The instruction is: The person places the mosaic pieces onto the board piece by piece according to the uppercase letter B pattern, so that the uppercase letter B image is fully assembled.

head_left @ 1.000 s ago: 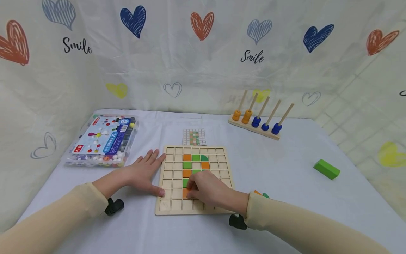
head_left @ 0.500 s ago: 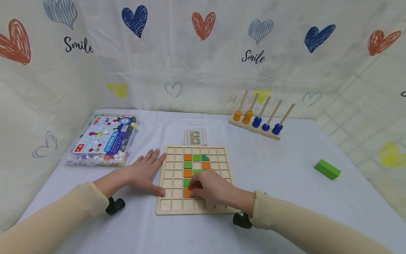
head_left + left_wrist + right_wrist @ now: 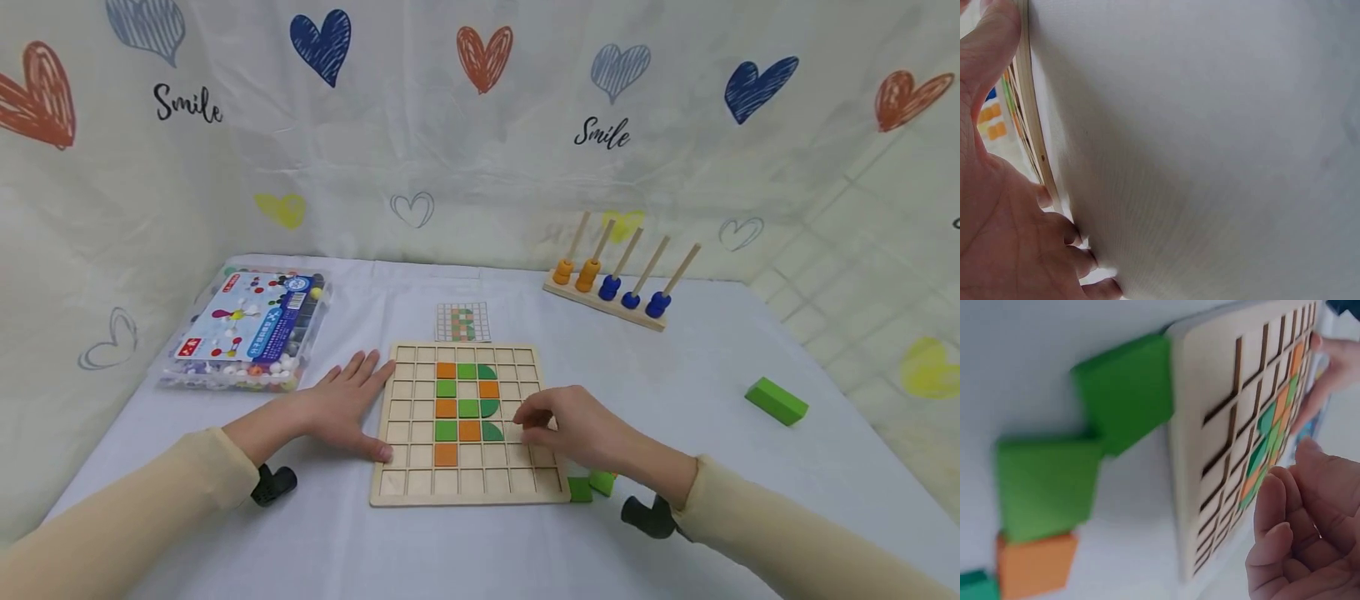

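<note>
A wooden grid board lies flat in front of me. Square orange and light green tiles and several dark green rounded tiles sit in its cells. My left hand has its fingers spread at the board's left edge, thumb and fingertips along the rim. Over the right-hand columns hovers my right hand, fingers loosely bent, with nothing seen between thumb and fingertips in the right wrist view. Beside the board's lower right corner lie loose tiles: a green one, a lighter green one and an orange one.
Behind the board lies a small printed pattern card. At left stands a clear plastic case of coloured pieces. A peg stand with beads is at back right, and a green block lies at far right.
My right hand has moved right, away from the tiles in the middle of the board, uncovering an orange tile and dark green rounded ones. My left hand has stayed in place.
</note>
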A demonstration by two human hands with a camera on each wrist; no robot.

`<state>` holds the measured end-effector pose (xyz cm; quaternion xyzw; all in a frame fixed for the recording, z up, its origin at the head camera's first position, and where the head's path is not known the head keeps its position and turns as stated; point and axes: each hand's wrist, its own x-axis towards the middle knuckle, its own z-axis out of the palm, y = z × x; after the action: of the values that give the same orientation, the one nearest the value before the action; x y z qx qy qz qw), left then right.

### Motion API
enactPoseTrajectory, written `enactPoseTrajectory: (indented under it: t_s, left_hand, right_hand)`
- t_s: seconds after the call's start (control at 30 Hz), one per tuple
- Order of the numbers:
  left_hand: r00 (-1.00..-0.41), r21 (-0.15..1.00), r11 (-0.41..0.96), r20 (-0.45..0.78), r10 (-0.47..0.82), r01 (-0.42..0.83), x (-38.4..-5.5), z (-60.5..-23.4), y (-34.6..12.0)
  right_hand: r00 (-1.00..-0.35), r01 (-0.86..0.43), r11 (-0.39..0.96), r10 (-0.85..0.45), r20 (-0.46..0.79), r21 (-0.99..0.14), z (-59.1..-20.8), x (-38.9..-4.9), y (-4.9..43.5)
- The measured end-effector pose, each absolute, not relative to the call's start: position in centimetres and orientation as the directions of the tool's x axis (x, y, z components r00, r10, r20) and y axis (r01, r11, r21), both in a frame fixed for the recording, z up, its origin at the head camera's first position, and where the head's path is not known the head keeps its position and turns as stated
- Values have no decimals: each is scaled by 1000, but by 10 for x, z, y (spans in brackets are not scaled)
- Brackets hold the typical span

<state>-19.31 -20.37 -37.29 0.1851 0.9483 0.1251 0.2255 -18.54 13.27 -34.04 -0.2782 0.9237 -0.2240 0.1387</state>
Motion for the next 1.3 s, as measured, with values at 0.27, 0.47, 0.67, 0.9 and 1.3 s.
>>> enactPoseTrajectory:
  t_s: [0.27, 0.47, 0.67, 0.9, 1.3]
  left_hand:
    - [-830, 317, 901, -381, 407, 296, -194, -374, -204]
    - [-832, 321, 901, -380, 404, 291, -193, -375, -205]
    - [-832, 314, 903, -381, 403, 294, -193, -374, -205]
    - [-831, 310, 904, -385, 402, 294, -195, -375, -204]
    - [-832, 311, 904, -383, 402, 294, -195, -375, -204]
  right_hand:
    - [-849, -429, 768, -522, -78, -475, -333, -191, 182]
    - [-858, -420, 771, -509, -66, -478, -335, -191, 202]
    - [-846, -417, 778, -521, -112, -471, -338, -187, 218]
    - [-773, -479, 748, -608, -183, -459, -346, -182, 231]
    - [-751, -474, 776, -603, -270, -415, -352, -183, 238]
